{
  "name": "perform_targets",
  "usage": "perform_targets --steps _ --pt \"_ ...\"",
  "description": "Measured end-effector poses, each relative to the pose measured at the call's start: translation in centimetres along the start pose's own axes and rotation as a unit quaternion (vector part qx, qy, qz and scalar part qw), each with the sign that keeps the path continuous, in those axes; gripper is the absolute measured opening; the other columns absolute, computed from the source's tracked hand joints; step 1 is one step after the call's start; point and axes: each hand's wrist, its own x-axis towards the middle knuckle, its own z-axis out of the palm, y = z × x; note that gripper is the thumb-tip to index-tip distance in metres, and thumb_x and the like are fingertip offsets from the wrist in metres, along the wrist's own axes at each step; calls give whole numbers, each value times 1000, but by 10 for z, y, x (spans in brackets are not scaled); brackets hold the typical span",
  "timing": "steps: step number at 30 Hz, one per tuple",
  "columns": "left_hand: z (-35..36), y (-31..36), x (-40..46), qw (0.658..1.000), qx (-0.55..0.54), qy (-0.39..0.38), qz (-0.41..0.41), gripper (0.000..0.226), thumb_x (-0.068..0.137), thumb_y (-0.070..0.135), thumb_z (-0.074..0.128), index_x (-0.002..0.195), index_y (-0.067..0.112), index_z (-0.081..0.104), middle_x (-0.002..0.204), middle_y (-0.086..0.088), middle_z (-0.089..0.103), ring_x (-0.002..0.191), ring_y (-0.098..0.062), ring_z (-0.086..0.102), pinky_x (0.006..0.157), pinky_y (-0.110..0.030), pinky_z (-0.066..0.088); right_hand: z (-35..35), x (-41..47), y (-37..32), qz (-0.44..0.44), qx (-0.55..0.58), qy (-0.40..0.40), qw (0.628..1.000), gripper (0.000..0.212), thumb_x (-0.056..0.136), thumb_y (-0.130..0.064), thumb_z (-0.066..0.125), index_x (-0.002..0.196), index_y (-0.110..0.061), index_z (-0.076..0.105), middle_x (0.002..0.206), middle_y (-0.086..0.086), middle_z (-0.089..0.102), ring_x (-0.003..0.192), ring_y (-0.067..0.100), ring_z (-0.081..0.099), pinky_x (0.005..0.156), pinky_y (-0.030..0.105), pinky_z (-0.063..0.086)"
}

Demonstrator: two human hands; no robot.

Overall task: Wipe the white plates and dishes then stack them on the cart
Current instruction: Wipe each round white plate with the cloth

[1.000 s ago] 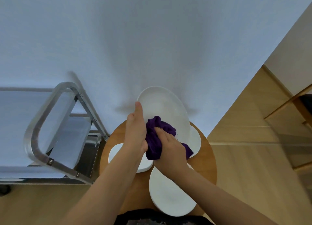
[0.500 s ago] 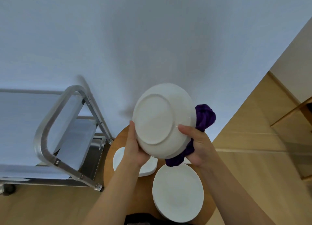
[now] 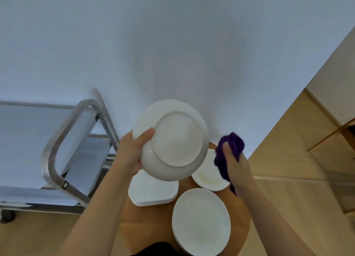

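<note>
Gripping a white bowl [image 3: 172,140] bottom-up at frame centre, my left hand [image 3: 130,154] curls round its rim; my right hand [image 3: 235,165] clutches a purple cloth [image 3: 230,148] just beside it. More plates [image 3: 201,221] lie on the counter [image 3: 146,227] below; the cart [image 3: 57,150] stands left.

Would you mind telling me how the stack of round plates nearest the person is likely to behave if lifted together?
The stack of round plates looks rigid, glossy and probably slippery. Several rims show at its edge, so it is likely heavy, and the plates could slide apart if tilted.
</note>
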Motion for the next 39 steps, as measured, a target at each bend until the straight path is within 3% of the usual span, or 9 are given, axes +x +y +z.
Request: perform_targets --steps 3,5,7,9,14,18,24,31,39 --pt "11 19 -3 984 162 -60 42 40 54 27 86 87 14 68 80 -1 74 69 -16 71 53 -26 55 0 4 -31 -192 -27 -44 980 80 65 -74 52 122 -18 44 91 -9 54 84 12 54 77 29 46" --pt "22 26 -6 958 251 -132 46 29 56 26 84 79 17 69 76 -1 74 66 -15 70 54 -24 54 6 13 -57 -374 -202 -110 898 83 67 -68 56 135 -25 37 121 -4 54 114 21 51 94 38 43" --pt "26 32 -10 938 288 -192 39 17 59 25 80 71 19 69 73 -3 73 66 -16 69 56 -25 54 10 20 -80 -421 -398 -197 791 103 60 -79 52 145 -46 4 157 -1 14 145 24 4 114 54 17" --pt "24 41 -14 920 309 -238 28 14 58 27 78 69 25 70 76 -2 73 69 -17 70 58 -24 54 5 23 -93 -373 -450 -297 755 106 54 -86 50 134 -63 -14 156 -14 -16 142 14 -24 113 48 -4" --pt "25 54 -20 900 342 -268 40 23 65 22 73 86 16 69 82 -3 72 75 -18 70 59 -21 53 12 0 -94 -365 -361 -265 816 101 58 -71 71 141 -54 16 153 -9 17 141 16 11 114 45 21" --pt "32 58 -25 887 366 -277 49 27 68 18 76 92 15 66 84 0 72 77 -16 70 61 -20 54 19 2 -105 -430 -387 -227 784 95 58 -60 79 139 -37 35 123 -10 51 109 10 48 91 32 46" --pt "32 66 -36 894 351 -258 103 38 53 44 76 86 29 67 84 10 72 78 -10 69 57 -16 51 -1 15 -108 -363 -267 -279 848 81 50 -53 82 111 -68 31 107 -45 47 102 -16 49 77 -1 41" --pt "24 69 -35 948 193 -228 107 33 53 34 78 85 27 75 92 -4 74 83 -24 71 60 -28 56 -13 18 -71 -275 -25 -165 947 79 40 -49 82 109 -54 43 102 -37 56 98 -9 57 73 7 48" --pt "30 41 -29 990 5 -127 65 62 44 41 92 95 13 68 91 -9 73 79 -27 71 57 -35 57 7 6 -31 -142 183 -27 972 76 43 -45 83 110 -46 46 107 -14 61 97 9 63 75 27 56"
